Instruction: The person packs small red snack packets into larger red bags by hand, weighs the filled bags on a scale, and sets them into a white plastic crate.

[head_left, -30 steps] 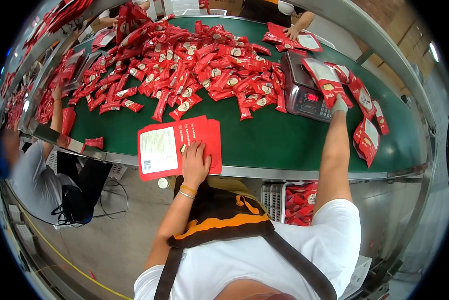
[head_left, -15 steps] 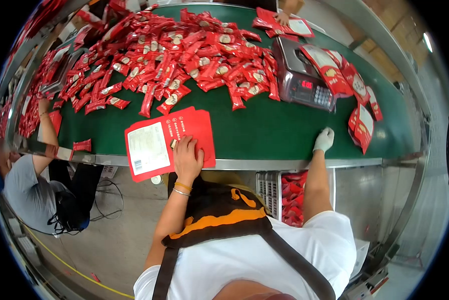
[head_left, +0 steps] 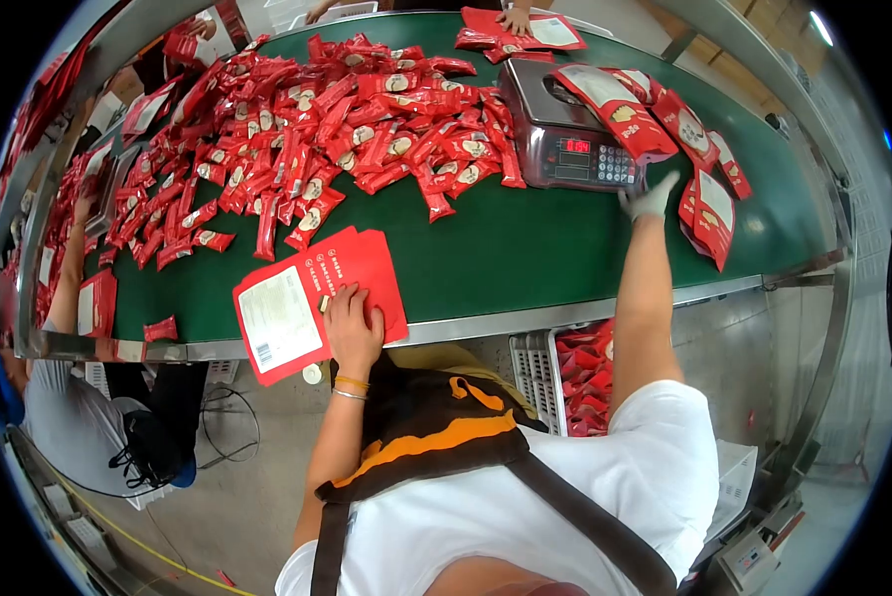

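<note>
My left hand lies flat, fingers apart, on a stack of flat red pouches at the near edge of the green belt. My right hand, in a white glove, reaches out with fingers spread toward the digital scale; it holds nothing. A filled red pouch lies across the scale's right side. A big heap of small red snack packets covers the belt beyond my left hand.
More filled red pouches lie on the belt right of the scale. A crate of red packets sits under the belt edge. A seated person works at left; another person's hand rests on pouches at the far side.
My right hand drew back from the scale to the belt's near edge, then reached out again toward the scale. My left hand stayed on the pouch stack.
</note>
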A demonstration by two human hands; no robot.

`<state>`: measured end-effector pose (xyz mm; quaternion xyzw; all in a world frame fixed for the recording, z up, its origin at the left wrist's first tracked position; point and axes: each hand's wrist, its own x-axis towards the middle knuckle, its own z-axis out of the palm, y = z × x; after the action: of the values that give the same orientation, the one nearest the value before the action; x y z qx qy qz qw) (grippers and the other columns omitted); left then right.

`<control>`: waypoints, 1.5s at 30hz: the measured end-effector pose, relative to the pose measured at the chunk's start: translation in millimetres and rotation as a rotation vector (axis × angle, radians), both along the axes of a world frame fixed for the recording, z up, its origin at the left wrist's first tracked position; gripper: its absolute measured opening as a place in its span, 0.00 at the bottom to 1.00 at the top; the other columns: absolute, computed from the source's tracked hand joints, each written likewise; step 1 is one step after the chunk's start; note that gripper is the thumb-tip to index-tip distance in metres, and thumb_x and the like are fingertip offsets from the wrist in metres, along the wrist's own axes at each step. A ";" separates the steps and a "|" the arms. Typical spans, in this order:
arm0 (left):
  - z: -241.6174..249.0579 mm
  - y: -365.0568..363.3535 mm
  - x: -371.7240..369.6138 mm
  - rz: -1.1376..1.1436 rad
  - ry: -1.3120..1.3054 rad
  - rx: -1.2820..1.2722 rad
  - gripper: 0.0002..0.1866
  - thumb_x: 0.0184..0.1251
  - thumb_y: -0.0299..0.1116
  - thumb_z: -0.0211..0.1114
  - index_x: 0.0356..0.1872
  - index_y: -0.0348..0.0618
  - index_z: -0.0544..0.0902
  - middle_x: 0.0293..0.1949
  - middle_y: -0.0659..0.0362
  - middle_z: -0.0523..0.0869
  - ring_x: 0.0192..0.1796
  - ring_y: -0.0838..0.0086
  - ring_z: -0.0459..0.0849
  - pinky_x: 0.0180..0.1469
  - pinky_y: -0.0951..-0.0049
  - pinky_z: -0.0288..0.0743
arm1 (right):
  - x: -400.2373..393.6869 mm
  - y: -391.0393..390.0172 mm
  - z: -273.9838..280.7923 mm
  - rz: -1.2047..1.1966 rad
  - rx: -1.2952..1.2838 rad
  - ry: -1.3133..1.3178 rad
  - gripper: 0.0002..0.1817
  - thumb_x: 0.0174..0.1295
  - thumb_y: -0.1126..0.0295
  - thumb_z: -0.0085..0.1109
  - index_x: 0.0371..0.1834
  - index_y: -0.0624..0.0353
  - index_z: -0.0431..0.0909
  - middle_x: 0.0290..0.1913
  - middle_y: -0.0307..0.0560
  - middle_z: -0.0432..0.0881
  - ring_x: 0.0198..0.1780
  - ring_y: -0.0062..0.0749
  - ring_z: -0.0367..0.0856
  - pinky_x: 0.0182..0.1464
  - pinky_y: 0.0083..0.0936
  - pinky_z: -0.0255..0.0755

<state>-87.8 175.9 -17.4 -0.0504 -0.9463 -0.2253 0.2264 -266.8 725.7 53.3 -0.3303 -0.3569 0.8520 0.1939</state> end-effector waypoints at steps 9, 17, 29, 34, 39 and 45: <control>-4.2 -3.4 -2.2 -0.020 -0.022 -0.011 0.17 0.60 0.33 0.63 0.50 0.40 0.81 0.57 0.53 0.81 0.63 0.57 0.75 0.68 0.54 0.63 | -128.8 124.7 -13.6 0.028 1.570 -0.081 0.16 0.63 0.67 0.60 0.55 0.49 0.78 0.42 0.41 0.85 0.42 0.37 0.85 0.47 0.35 0.78; 0.1 2.1 -3.4 -0.075 -0.026 -0.089 0.17 0.61 0.34 0.62 0.50 0.40 0.82 0.57 0.52 0.81 0.61 0.56 0.76 0.63 0.56 0.67 | 318.4 29.0 180.2 -0.053 1.022 -0.339 0.15 0.64 0.67 0.61 0.48 0.68 0.81 0.41 0.45 0.87 0.37 0.26 0.85 0.42 0.23 0.78; -7.9 -3.1 -4.6 -0.174 -0.025 -0.156 0.17 0.64 0.33 0.59 0.51 0.34 0.81 0.57 0.47 0.81 0.58 0.52 0.78 0.61 0.57 0.70 | 648.1 67.9 -113.4 0.905 1.485 -1.724 0.16 0.65 0.62 0.47 0.38 0.55 0.87 0.43 0.58 0.85 0.46 0.52 0.85 0.50 0.46 0.78; -8.4 -4.0 -3.6 -0.189 -0.033 -0.158 0.17 0.66 0.31 0.59 0.53 0.33 0.80 0.58 0.45 0.80 0.60 0.51 0.77 0.63 0.57 0.69 | 688.1 -20.3 -259.8 0.646 1.040 -1.694 0.14 0.62 0.63 0.53 0.45 0.57 0.82 0.42 0.54 0.86 0.50 0.51 0.83 0.49 0.42 0.78; -12.9 -13.6 -9.1 -0.211 -0.057 -0.214 0.18 0.67 0.32 0.59 0.55 0.34 0.79 0.58 0.45 0.80 0.61 0.51 0.77 0.64 0.58 0.68 | 642.6 -52.3 -326.7 1.475 1.441 -1.392 0.16 0.69 0.66 0.45 0.51 0.60 0.79 0.46 0.56 0.85 0.54 0.47 0.82 0.56 0.42 0.74; -2.8 -18.4 -4.0 -0.170 -0.174 -0.265 0.21 0.68 0.36 0.58 0.60 0.40 0.77 0.63 0.45 0.76 0.65 0.51 0.74 0.66 0.49 0.64 | 603.4 -5.7 -272.4 1.679 1.704 -0.997 0.08 0.54 0.70 0.58 0.32 0.56 0.87 0.34 0.54 0.87 0.36 0.49 0.88 0.39 0.42 0.81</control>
<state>-91.9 157.5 -20.3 -0.1400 -0.9760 -0.1203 0.1153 336.6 720.0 -219.0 -0.0598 -0.9138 0.0039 -0.4018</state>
